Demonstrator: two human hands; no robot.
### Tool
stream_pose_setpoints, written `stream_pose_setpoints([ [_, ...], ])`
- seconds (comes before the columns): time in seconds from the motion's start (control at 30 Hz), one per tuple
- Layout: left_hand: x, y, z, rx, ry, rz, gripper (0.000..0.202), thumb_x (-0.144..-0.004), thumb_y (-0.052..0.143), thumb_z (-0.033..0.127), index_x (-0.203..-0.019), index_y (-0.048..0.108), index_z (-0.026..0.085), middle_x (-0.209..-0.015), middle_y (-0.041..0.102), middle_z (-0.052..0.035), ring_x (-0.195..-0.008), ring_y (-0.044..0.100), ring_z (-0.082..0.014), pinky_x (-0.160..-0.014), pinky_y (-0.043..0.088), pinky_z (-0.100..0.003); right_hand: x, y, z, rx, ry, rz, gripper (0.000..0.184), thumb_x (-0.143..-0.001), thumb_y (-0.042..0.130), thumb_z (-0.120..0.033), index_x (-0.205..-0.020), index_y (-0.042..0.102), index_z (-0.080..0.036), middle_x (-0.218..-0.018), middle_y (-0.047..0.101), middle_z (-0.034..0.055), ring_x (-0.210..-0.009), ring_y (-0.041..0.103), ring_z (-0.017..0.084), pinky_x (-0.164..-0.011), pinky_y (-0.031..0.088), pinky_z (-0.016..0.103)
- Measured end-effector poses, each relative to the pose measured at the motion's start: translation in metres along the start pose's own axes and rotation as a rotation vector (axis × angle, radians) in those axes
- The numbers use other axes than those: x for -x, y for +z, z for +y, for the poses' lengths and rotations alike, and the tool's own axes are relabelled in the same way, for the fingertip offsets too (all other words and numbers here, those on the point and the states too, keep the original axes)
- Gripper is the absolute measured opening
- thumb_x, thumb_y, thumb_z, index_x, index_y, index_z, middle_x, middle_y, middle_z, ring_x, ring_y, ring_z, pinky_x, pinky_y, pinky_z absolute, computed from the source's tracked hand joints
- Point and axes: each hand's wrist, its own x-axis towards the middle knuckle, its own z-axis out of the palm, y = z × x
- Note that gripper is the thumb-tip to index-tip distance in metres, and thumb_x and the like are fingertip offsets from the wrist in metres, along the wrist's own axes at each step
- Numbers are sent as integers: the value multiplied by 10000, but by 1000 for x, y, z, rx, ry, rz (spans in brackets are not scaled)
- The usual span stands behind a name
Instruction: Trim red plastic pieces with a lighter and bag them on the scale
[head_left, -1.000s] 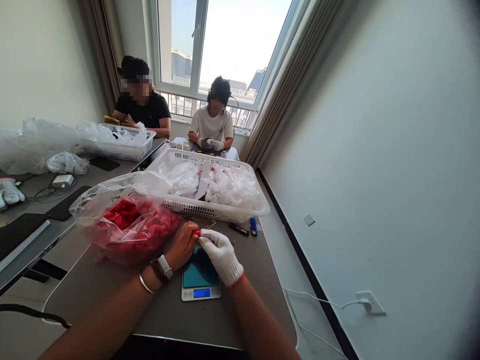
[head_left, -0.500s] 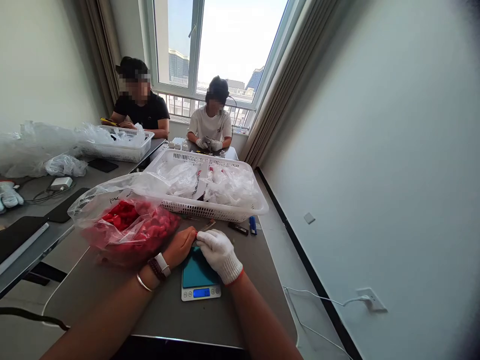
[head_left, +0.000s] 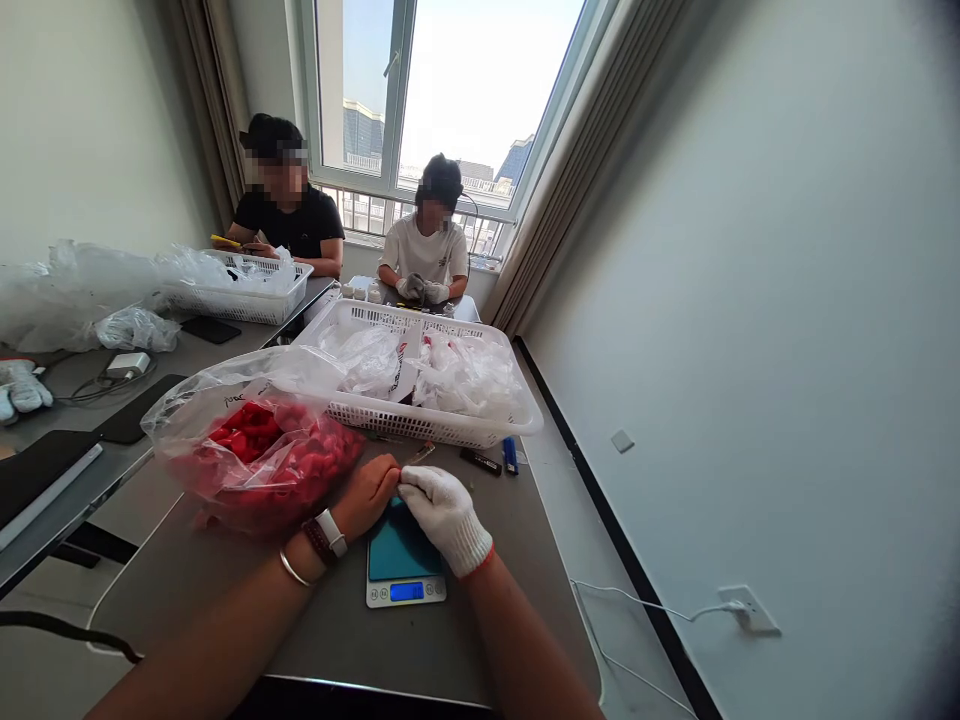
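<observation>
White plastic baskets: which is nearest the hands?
The white slotted plastic basket just beyond the gloved right hand; the other white basket sits far left, beside a co-worker.

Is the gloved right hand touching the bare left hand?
Touching. The head view shows the right hand and left hand meeting at the fingertips, no gap between them, near the scale.

Bright daylight, wide-angle view

The window (head_left: 450,90) glares overexposed white; walls bow at the edges, and the right corners darken with soft blur.
</observation>
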Motion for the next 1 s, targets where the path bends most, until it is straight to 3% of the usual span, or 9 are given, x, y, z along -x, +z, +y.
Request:
stream_pose_setpoints([
  [0.1,1,1,-3,-24,4,-10,432,-1009,198,410,-714,441,210,-693,494,-14,-655,481,-180,-622,414,-311,-1,-3,0,243,-106,5,126,-857,568,-232,-870,694,-223,-847,682,36,-809,591,175,-819,441,306],
  [0.23,1,1,-2,-73,72,56,362,-1002,266,402,-830,507,194,-839,543,-53,-803,513,-209,-748,439,-350,-2,-3,0,141,-30,50,138,-867,528,-198,-860,666,-205,-854,679,26,-812,610,157,-781,469,267],
  [0.37,-2,0,-3,-18,16,179,319,-991,295,404,-880,505,192,-867,541,-57,-820,528,-209,-760,452,-349,2,-5,-1,44,21,158,125,-865,517,-195,-849,641,-193,-843,668,27,-781,618,150,-735,498,257],
  [0.5,-4,6,-9,52,-139,224,323,-976,305,436,-873,497,198,-817,547,-43,-758,536,-200,-706,460,-336,5,-16,-19,65,-113,281,126,-862,540,-165,-880,656,-209,-859,684,32,-789,636,159,-746,517,289],
  [0.6,-4,9,-13,108,-196,234,361,-977,271,454,-863,503,202,-812,552,-49,-770,539,-211,-714,458,-361,-10,-30,-49,138,-274,279,137,-863,546,-154,-915,652,-222,-893,697,39,-844,642,175,-787,518,325],
  [0.67,-3,9,-12,141,-211,247,377,-972,257,473,-839,504,221,-784,538,-50,-748,528,-225,-700,450,-390,-35,-39,-69,231,-335,223,145,-874,542,-168,-950,651,-225,-890,702,34,-859,641,172,-793,513,317],
  [0.77,-3,7,-9,184,-236,246,356,-934,287,537,-834,515,283,-774,531,-62,-724,510,-261,-665,431,-436,-94,-43,-86,435,-279,191,149,-897,548,-233,-984,669,-231,-971,704,36,-920,639,176,-838,497,310],
  [0.9,-4,7,-8,193,-267,236,352,-887,307,596,-845,520,319,-774,524,-78,-714,499,-282,-630,394,-455,-187,-24,-72,734,-190,6,200,-909,533,-201,-1012,700,-240,-975,709,55,-916,636,185,-839,477,314],
  [1.0,-6,11,-10,173,-253,234,377,-866,302,613,-831,501,295,-714,478,-74,-660,482,-270,-569,359,-438,-240,3,-54,803,-128,-110,179,-923,563,-252,-1042,673,-176,-1031,678,75,-935,622,182,-850,487,326],
])
